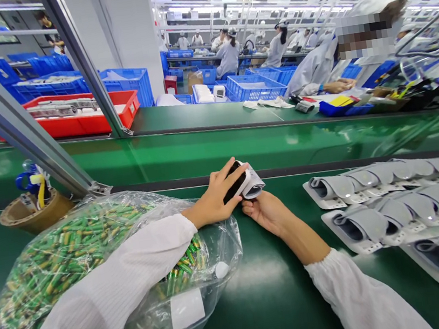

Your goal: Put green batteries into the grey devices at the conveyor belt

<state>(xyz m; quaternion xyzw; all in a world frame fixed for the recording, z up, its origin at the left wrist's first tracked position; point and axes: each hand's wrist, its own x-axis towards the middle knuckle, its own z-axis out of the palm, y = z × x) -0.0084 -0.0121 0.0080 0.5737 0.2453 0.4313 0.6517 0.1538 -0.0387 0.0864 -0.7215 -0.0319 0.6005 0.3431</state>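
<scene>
A rolled grey wrist cuff (248, 182) with a black inner band sits in my left hand (218, 194), whose fingers wrap over it. My right hand (263, 214) lies beneath, its fingertips touching the cuff's lower edge. My left forearm rests on a clear plastic bag of green-wrapped batteries (72, 250). To the right, several similar flat grey cuffs (385, 179) with black inner parts lie in overlapping rows on the green workbench (271, 299).
A brown holder with scissors (34, 212) stands beyond the bag. Past a metal-framed glass partition (83, 64) are a red tray (82, 115) and blue crates (126, 85). A co-worker's hands (337, 86) rest on the facing green bench among papers.
</scene>
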